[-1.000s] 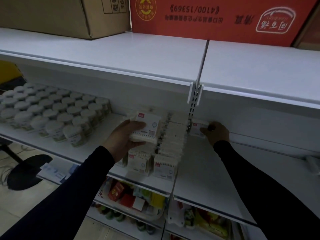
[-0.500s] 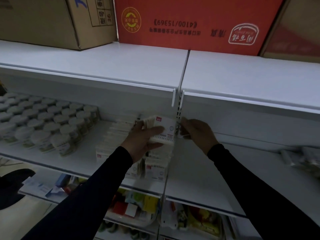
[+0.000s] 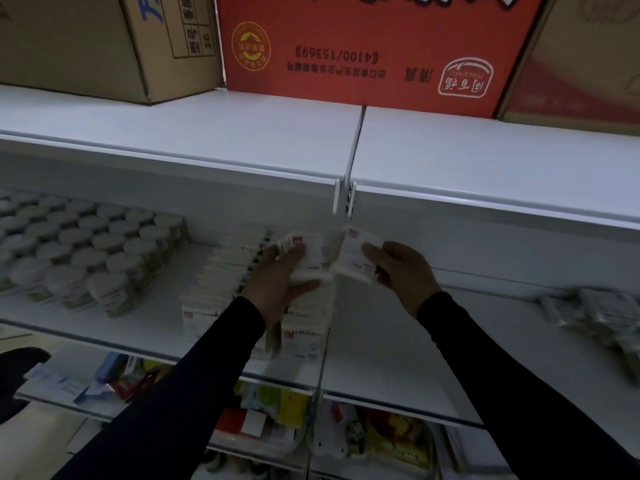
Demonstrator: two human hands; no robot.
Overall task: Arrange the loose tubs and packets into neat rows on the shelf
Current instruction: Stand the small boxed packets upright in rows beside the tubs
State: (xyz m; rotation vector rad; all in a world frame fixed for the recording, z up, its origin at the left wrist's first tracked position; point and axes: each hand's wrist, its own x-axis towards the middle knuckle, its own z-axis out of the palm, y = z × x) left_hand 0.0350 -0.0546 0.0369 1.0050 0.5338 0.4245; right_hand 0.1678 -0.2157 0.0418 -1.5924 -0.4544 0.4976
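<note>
My left hand (image 3: 282, 282) grips a white packet (image 3: 313, 254) with a red label, held above the packet rows. My right hand (image 3: 401, 271) pinches a second white packet (image 3: 355, 252) right beside the first, near the shelf's upright post. Below them, rows of the same white packets (image 3: 214, 282) stand on the middle shelf (image 3: 149, 327). Further left, several round white-lidded tubs (image 3: 86, 251) stand in neat rows on that shelf.
Loose grey packets (image 3: 602, 313) lie at the right end of the adjoining shelf board (image 3: 398, 351). A brown carton (image 3: 86, 39) and a red carton (image 3: 374, 46) sit on the top shelf. Coloured goods (image 3: 273, 407) fill the lower shelf.
My right hand has drawn a packet from the back of the right board toward the middle. My left hand has carried its packet rightward and up, so both packets meet by the post.
</note>
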